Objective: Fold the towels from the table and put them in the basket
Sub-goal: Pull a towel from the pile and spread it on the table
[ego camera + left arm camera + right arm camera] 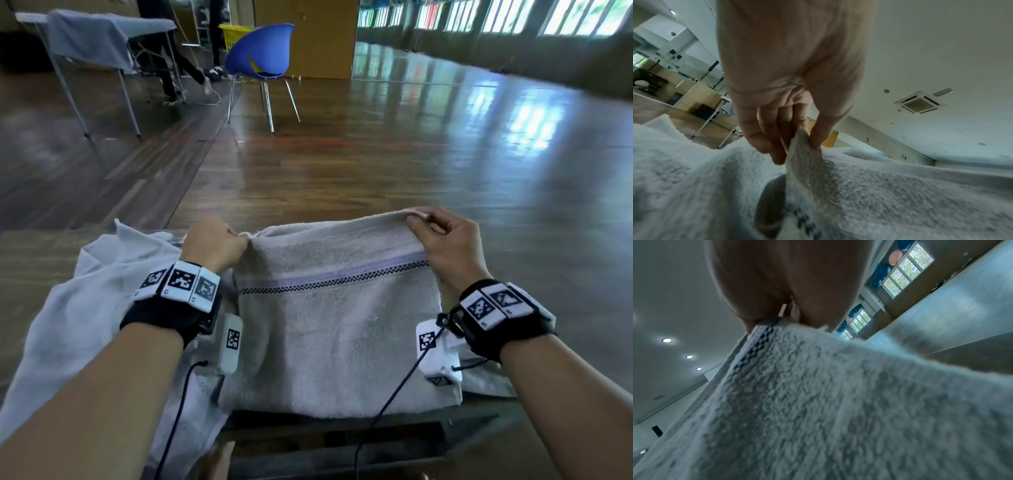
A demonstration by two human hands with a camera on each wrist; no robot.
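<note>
A grey terry towel (335,335) with a checked stripe lies spread in front of me, its far edge lifted off the surface. My left hand (236,240) pinches the far left corner; in the left wrist view, thumb and fingers (774,146) clamp that corner of the towel (805,155). My right hand (423,222) pinches the far right corner and holds it raised. In the right wrist view the towel (838,402) fills the frame below the hand (789,316). No basket shows near my hands.
A second pale towel (89,301) lies crumpled to the left, partly under my left forearm. Beyond the table is wooden floor with a blue chair (262,58), a yellow basket (233,32) behind it, and a folding table (96,37) draped with cloth.
</note>
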